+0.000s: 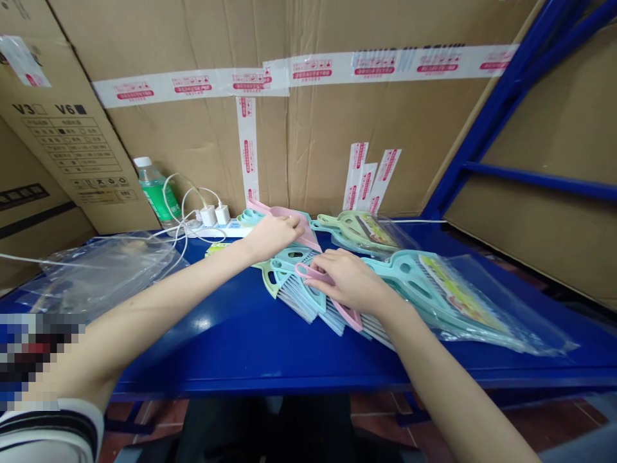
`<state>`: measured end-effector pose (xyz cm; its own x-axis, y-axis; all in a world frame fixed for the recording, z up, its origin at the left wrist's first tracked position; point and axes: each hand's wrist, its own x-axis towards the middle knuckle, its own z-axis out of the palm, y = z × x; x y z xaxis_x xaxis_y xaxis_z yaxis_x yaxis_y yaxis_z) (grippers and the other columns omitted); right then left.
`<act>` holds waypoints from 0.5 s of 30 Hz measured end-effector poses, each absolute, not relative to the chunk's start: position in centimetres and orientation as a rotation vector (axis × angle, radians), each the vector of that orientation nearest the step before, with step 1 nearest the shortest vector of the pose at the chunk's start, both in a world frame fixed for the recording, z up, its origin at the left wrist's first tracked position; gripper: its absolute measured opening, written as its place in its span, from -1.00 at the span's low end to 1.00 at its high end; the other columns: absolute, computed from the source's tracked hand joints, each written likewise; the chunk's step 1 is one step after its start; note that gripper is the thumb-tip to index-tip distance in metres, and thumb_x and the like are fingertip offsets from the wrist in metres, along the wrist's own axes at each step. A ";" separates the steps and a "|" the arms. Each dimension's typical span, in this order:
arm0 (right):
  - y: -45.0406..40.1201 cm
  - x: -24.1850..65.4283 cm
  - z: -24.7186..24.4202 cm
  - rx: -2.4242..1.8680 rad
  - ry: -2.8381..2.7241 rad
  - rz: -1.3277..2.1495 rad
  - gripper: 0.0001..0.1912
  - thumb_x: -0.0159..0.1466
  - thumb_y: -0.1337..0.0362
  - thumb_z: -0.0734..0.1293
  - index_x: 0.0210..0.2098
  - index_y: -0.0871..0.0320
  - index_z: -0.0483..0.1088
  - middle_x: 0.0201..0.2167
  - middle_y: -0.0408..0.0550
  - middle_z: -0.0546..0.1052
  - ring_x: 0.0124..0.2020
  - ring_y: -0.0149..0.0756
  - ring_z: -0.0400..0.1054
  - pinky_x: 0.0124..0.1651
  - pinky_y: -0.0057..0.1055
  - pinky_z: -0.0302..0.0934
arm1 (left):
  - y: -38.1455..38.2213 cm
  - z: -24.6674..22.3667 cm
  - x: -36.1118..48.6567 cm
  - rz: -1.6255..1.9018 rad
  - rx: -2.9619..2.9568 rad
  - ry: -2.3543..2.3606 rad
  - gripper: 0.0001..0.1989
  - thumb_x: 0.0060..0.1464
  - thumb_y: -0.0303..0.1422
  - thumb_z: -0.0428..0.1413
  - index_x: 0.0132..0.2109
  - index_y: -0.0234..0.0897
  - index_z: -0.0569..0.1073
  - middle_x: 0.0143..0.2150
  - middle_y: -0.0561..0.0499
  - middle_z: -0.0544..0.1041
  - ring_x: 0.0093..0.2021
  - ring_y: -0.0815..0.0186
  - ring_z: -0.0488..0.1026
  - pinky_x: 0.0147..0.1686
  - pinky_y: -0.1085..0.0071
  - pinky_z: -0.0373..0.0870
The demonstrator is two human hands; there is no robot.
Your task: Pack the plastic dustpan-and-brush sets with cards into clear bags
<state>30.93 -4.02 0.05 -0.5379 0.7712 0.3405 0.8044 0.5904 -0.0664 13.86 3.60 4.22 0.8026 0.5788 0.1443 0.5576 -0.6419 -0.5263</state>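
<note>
My left hand (277, 235) is closed on the edge of a pink dustpan (308, 233) at the back of the pile. With fingers wrapped round its handle, my right hand (349, 276) grips a pink hand brush (354, 317). Beneath and beside it lie several blue and green hand brushes (299, 292), their pale bristles toward the table's front edge. More blue dustpans (253, 217) show behind my left wrist. My right fingertips are partly hidden behind the hand.
Bagged dustpan sets, one green (354, 228) and one turquoise (414, 283), lie on the blue table (216, 347) at right. Clear plastic bags (110, 273) are at left. A green-labelled bottle (157, 193) stands near a power strip (234, 228) with white cables. Cardboard boxes (193, 135) wall the back.
</note>
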 end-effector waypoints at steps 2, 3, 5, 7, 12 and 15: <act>-4.0 30.9 0.1 -1.285 -2.484 -0.126 -0.73 0.33 0.17 0.30 -0.48 0.09 0.24 -0.51 -0.10 0.40 -0.44 -0.23 0.27 -0.29 -0.34 0.06 | 2.6 4.5 12.8 0.053 -2.389 -0.830 -0.70 0.16 -0.63 -0.05 -0.08 -0.38 0.50 -0.26 -0.17 0.52 -0.31 0.17 0.53 -0.53 0.35 0.27; -4.0 30.9 0.1 -1.290 -2.477 -0.119 -0.74 0.33 0.17 0.30 -0.47 0.09 0.24 -0.50 -0.10 0.40 -0.43 -0.23 0.27 -0.29 -0.33 0.07 | 2.1 4.5 12.1 0.050 -2.368 -0.830 -0.70 0.15 -0.64 -0.05 -0.08 -0.36 0.50 -0.29 -0.14 0.51 -0.33 0.19 0.52 -0.54 0.37 0.26; -4.0 30.9 0.0 -1.306 -2.460 -0.098 -0.76 0.32 0.18 0.30 -0.45 0.09 0.24 -0.49 -0.09 0.40 -0.43 -0.23 0.27 -0.27 -0.33 0.08 | 1.1 4.4 10.7 0.039 -2.350 -0.846 -0.71 0.14 -0.63 -0.03 -0.09 -0.33 0.49 -0.30 -0.10 0.50 -0.37 0.23 0.51 -0.58 0.40 0.23; -4.1 30.7 0.0 -1.313 -2.456 -0.061 -0.76 0.32 0.18 0.31 -0.44 0.08 0.22 -0.49 -0.10 0.39 -0.42 -0.22 0.27 -0.27 -0.33 0.08 | 0.1 4.0 9.2 0.035 -2.350 -0.839 -0.73 0.13 -0.63 -0.02 -0.12 -0.32 0.48 -0.29 -0.08 0.49 -0.39 0.26 0.49 -0.60 0.42 0.21; -4.1 30.3 -0.4 -1.250 -2.467 0.057 -0.69 0.31 0.18 0.29 -0.48 0.05 0.10 -0.49 -0.12 0.37 -0.40 -0.23 0.26 -0.28 -0.34 0.08 | -2.6 2.8 5.1 -0.027 -2.349 -0.823 -0.80 0.14 -0.61 -0.03 -0.24 -0.30 0.44 -0.36 -0.01 0.45 -0.47 0.30 0.44 -0.56 0.42 0.27; -4.0 30.2 -0.7 -1.221 -2.438 0.088 -0.71 0.31 0.18 0.26 -0.48 0.04 0.09 -0.48 -0.12 0.38 -0.40 -0.23 0.25 -0.26 -0.32 0.10 | -3.9 2.0 2.7 -0.074 -2.360 -0.794 -0.79 0.15 -0.60 -0.05 -0.27 -0.27 0.43 -0.36 0.01 0.44 -0.51 0.33 0.41 -0.53 0.41 0.29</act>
<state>30.24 -4.05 -0.68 -0.5321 0.7793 0.3311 0.7533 0.6142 -0.2350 2.69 -3.94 2.02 0.8160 0.5242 0.2437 0.5603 -0.6135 -0.5565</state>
